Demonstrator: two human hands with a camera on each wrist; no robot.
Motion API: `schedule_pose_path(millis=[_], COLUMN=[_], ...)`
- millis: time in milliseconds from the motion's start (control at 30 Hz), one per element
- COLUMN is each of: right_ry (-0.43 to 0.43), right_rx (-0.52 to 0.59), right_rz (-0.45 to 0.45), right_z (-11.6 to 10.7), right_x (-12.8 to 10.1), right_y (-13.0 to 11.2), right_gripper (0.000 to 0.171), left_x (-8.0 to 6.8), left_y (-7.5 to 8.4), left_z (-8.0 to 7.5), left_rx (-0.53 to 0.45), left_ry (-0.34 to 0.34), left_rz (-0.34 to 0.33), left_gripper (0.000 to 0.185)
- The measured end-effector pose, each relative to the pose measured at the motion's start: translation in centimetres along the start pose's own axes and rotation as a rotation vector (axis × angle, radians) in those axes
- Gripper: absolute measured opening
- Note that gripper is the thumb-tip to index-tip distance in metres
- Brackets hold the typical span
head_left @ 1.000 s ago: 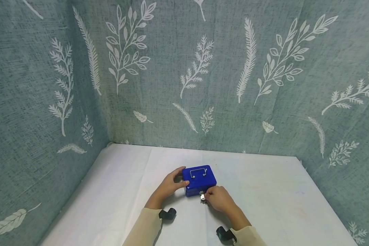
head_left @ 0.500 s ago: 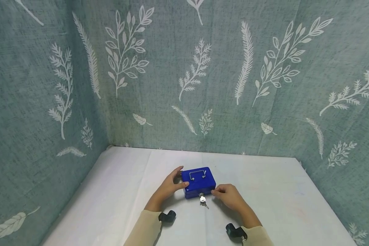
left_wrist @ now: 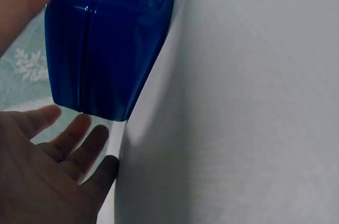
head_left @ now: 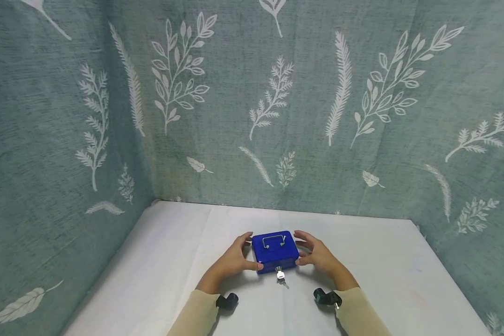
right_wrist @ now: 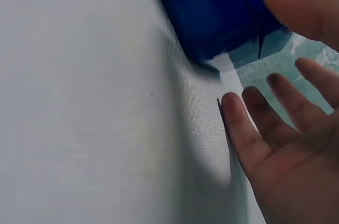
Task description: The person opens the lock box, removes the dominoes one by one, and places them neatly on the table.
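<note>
My left hand and my right hand flank a small blue box, one on each short side, fingers spread and relaxed — neither curls round anything. In the head view my left thumb reaches the box's near left corner and looks to touch it; the wrist views show open palms standing just off the box's ends, so I cannot tell for certain whether any finger presses the metal.

The box sits between my hands, near the middle of the white surface, lid shut, its long axis running left to right across my body. Both hands stand about equally near — the left perhaps a shade closer at the thumb. A wire handle lies flat on the lid. From the front face, the side toward me, a key sticks out of the lock, with a second key hanging from it onto the surface, untouched.

Beyond the surface, grey-green cloth with white leaf prints hangs as a backdrop on the far side and to my left.
</note>
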State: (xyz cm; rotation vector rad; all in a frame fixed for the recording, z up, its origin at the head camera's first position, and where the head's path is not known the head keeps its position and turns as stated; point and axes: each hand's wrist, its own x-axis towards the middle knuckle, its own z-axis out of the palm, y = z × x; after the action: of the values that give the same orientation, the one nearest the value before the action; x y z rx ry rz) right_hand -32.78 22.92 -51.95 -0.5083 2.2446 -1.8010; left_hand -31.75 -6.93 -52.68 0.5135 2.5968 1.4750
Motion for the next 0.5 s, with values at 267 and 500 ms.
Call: schedule_pose_path(millis=[267,500], right_ry=[-0.095,-0.117], right_rx=[-0.049,-0.046], right_rz=[0.024,0.022], right_z=[-0.03,0.17], right_x=[0.68,1.08], right_y=[-0.08,0.0], right_gripper=[0.108,0.105], left_x=[-0.12,-0.26], left_y=[0.32,0.24], left_z=[0.34,0.15], left_rx=[0.078,0.069], left_ry=[-0.03,-0.003], left_rz=[0.01,0.0], left_gripper=[0.115,0.114])
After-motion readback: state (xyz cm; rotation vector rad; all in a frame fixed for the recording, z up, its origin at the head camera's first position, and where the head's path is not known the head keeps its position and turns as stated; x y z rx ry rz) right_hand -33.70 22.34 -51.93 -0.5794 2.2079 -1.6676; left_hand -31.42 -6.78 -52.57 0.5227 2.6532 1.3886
